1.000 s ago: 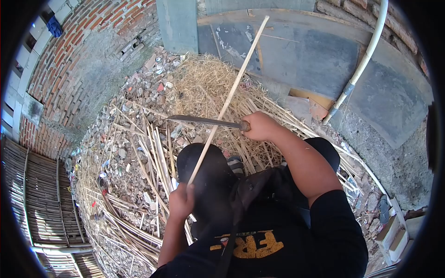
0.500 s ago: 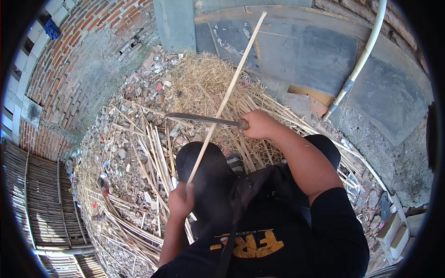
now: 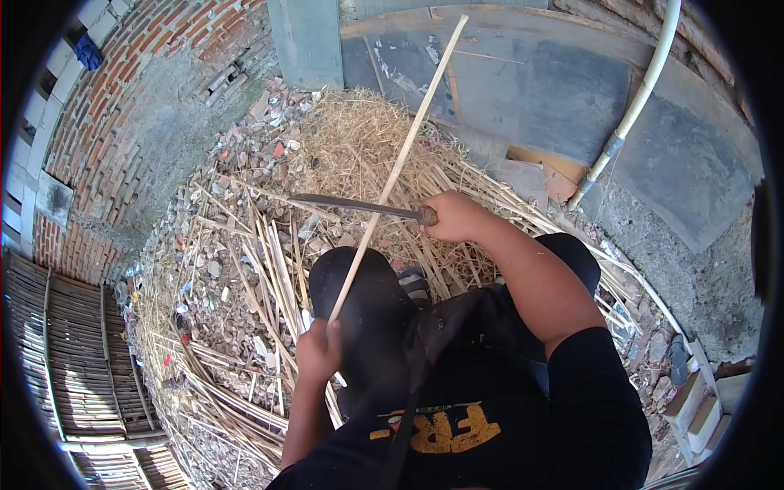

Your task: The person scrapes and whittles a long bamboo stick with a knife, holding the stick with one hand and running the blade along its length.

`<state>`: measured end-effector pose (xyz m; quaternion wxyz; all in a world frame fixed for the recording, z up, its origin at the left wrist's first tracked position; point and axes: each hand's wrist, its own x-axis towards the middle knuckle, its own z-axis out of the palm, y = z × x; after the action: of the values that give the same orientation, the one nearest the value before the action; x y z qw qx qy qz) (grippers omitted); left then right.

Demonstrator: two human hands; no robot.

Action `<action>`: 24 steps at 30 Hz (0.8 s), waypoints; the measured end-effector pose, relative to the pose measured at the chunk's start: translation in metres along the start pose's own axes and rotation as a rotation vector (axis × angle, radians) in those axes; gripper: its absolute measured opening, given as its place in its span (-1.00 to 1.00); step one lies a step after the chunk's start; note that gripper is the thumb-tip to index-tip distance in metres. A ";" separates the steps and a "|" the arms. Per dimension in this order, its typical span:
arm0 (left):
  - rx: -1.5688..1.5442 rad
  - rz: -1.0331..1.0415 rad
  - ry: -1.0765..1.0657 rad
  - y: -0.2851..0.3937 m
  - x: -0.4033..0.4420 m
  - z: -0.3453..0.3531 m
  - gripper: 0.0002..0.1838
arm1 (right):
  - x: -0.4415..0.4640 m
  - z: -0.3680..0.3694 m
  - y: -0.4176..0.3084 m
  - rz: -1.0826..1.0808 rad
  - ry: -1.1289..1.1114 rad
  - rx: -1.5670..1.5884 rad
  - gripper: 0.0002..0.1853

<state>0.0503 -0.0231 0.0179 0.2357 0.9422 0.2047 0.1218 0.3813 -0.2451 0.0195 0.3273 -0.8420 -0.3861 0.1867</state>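
Note:
My left hand (image 3: 318, 349) is closed around the lower end of a long pale bamboo strip (image 3: 407, 145), which slants up and to the right over my knee. In my right hand (image 3: 451, 217) is the wooden handle of a machete (image 3: 351, 203). Its dark blade points left and crosses the strip at about mid-length; whether it cuts into the wood is too small to tell. Dry straw and shavings (image 3: 355, 135) lie on the ground beyond the blade.
Loose bamboo strips (image 3: 273, 269) lie left of my knee on rubble (image 3: 214, 268). A brick wall (image 3: 106, 171) stands at left, a bamboo screen (image 3: 77, 351) at lower left. Grey panels (image 3: 547, 94) and a leaning pipe (image 3: 633, 110) are at right.
The view has shifted slightly. The strip's far end sits a little higher and further left in view. Both hands keep the same holds, and the machete still crosses the strip.

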 end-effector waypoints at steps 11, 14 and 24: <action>-0.029 -0.021 -0.014 0.001 0.000 0.000 -0.64 | -0.004 -0.002 -0.007 -0.001 0.002 0.010 -0.78; -0.030 -0.015 -0.005 0.000 0.000 0.001 -0.64 | -0.002 0.002 -0.003 -0.013 0.004 0.018 -0.78; -0.055 -0.014 0.003 0.006 0.001 -0.001 -0.63 | 0.000 0.006 0.002 -0.020 0.004 0.027 -0.78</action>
<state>0.0526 -0.0266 0.0219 0.2618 0.9337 0.2085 0.1272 0.3791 -0.2433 0.0143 0.3410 -0.8340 -0.3913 0.1871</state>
